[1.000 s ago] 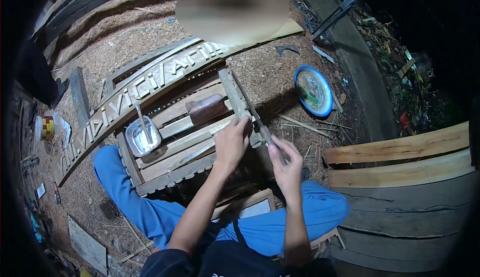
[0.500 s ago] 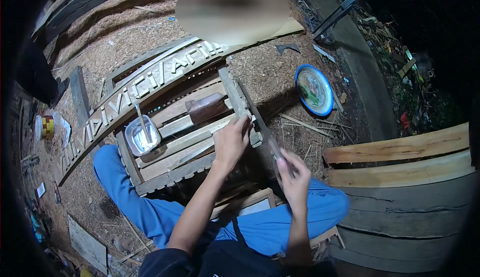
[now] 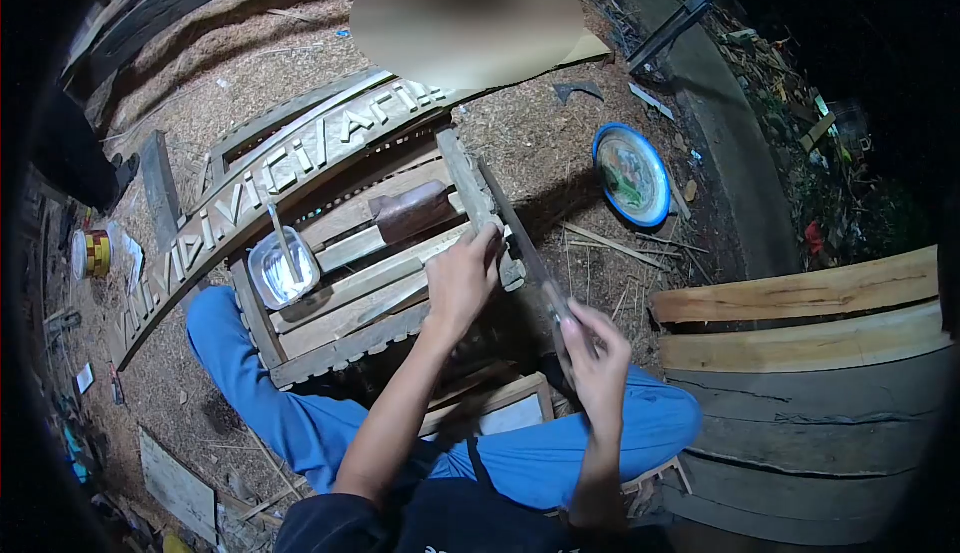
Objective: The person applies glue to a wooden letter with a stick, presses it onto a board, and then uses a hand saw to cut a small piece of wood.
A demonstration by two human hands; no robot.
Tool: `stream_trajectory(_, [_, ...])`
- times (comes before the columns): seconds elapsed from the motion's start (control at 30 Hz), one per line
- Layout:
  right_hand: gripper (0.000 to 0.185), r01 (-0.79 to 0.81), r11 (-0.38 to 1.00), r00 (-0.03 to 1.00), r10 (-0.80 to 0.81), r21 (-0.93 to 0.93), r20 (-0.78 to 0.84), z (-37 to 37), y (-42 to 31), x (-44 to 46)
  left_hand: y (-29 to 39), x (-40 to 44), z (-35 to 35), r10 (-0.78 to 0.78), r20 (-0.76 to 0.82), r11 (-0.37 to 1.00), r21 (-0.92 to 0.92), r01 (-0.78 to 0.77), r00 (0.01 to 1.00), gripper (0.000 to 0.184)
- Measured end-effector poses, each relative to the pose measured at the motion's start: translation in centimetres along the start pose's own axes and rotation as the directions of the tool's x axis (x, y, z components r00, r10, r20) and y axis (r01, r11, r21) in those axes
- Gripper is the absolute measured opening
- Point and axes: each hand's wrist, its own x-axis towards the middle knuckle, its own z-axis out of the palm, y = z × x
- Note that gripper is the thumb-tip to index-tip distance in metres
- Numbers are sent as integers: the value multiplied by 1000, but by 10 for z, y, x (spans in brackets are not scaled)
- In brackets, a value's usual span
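Grey, thin and probably stiff yet light, the long blade (image 3: pixel 528 246) seems best held at its near end, where the right hand (image 3: pixel 598 365) grips closed; the left hand's (image 3: pixel 462 281) curled grip, contents unclear, rests on the slatted wooden crate (image 3: pixel 345 351).

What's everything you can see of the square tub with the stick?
The tub is squarish, open-topped, shiny and pale, perhaps clear plastic. Its contents are hard to make out. A thin stick leans in it, poking out the top. It rests near the left end of the slatted wooden frame, beside the lettered board; only stick and frame clearly touch it.
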Motion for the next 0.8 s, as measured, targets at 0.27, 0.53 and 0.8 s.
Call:
stream_trajectory(0.27, [25, 49, 999, 999, -49, 14, 0, 51, -14, 46, 1, 0, -5, 33, 58, 999, 0, -33, 998, 21])
stream_trajectory(0.53, [27, 34, 994, 999, -30, -105, 39, -7, -7, -10, -3, -2, -1, 26, 75, 999, 42, -29, 997, 29])
stream_trajectory(0.8, [26, -25, 996, 998, 19, 88, 65, 45, -8, 59, -3, 0, -3, 65, 61, 991, 114, -72, 996, 40])
